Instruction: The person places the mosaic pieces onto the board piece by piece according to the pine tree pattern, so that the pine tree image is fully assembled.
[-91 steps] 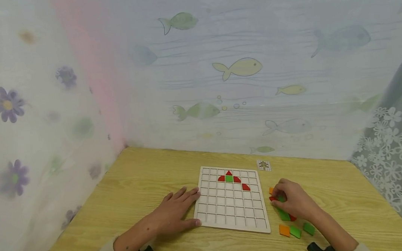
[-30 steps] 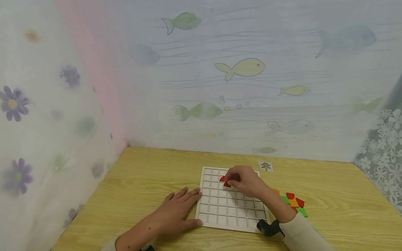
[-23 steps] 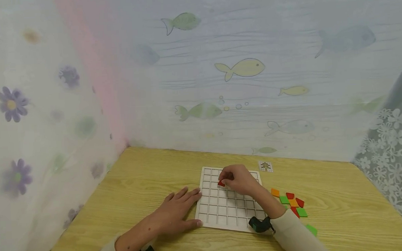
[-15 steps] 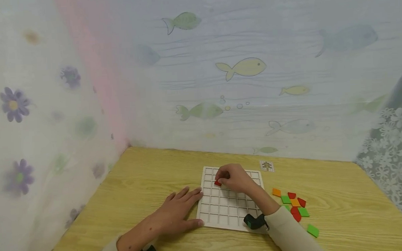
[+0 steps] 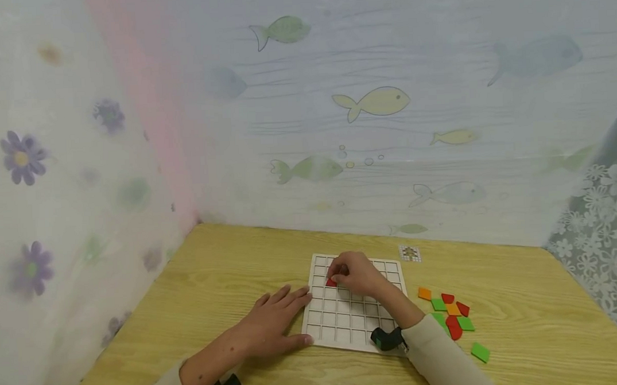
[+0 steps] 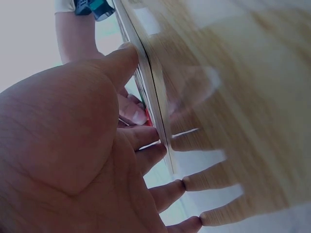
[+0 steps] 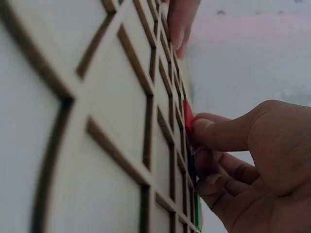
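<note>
A pale wooden grid board (image 5: 344, 333) lies on the table. Over its upper left part, my right hand (image 5: 357, 275) pinches a red tile (image 5: 331, 283) between thumb and fingertips. In the right wrist view the red tile (image 7: 188, 114) stands at the grid's surface under the thumb, with a sliver of a green tile (image 7: 198, 212) lower down. The other tiles on the board are hidden behind my right hand. My left hand (image 5: 268, 326) lies flat with spread fingers, thumb and fingertips touching the board's left edge; the left wrist view shows this contact too.
Right of the board lie several loose tiles: orange (image 5: 424, 293), green (image 5: 480, 352) and red (image 5: 454, 327). A small patterned card (image 5: 410, 253) sits behind the board's far right corner. Fabric printed with fish (image 5: 382, 101) rises behind the wooden table (image 5: 228, 253).
My right hand has come from the loose tiles onto the board with a red tile, then slid further left across the grid. My left hand has stayed at the board's edge.
</note>
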Tool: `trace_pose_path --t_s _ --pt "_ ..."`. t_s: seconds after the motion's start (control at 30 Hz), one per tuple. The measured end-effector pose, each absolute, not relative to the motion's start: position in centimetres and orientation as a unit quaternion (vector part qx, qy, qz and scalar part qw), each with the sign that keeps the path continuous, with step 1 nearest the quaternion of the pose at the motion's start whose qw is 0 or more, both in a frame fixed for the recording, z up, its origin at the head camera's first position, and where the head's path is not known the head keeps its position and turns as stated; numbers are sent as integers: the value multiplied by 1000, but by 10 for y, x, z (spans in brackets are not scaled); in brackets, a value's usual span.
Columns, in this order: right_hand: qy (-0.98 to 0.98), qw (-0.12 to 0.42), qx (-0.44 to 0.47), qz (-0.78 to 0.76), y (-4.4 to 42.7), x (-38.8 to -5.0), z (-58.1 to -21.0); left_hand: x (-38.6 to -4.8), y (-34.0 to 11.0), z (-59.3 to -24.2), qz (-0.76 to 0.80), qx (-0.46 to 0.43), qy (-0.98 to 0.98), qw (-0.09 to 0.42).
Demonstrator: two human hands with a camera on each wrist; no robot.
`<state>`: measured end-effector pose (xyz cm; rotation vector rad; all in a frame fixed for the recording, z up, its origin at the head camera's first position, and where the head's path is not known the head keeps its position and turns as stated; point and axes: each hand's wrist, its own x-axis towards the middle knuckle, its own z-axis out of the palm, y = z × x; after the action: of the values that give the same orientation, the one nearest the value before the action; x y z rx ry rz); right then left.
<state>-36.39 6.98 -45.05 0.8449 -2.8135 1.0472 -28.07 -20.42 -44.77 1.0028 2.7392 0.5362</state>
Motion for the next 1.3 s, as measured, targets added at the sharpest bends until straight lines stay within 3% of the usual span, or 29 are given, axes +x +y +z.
trace_pose_path --t_s 0.53,0.87,1.3 --pt "-913 60 255 313 77 -346 -446 -279 -202 -447 177 331 922 92" --pt "-905 106 252 326 107 -322 -442 -281 -203 -450 174 330 923 90" --pt "-917 120 212 317 154 -296 -431 -279 -202 -452 173 329 924 86"
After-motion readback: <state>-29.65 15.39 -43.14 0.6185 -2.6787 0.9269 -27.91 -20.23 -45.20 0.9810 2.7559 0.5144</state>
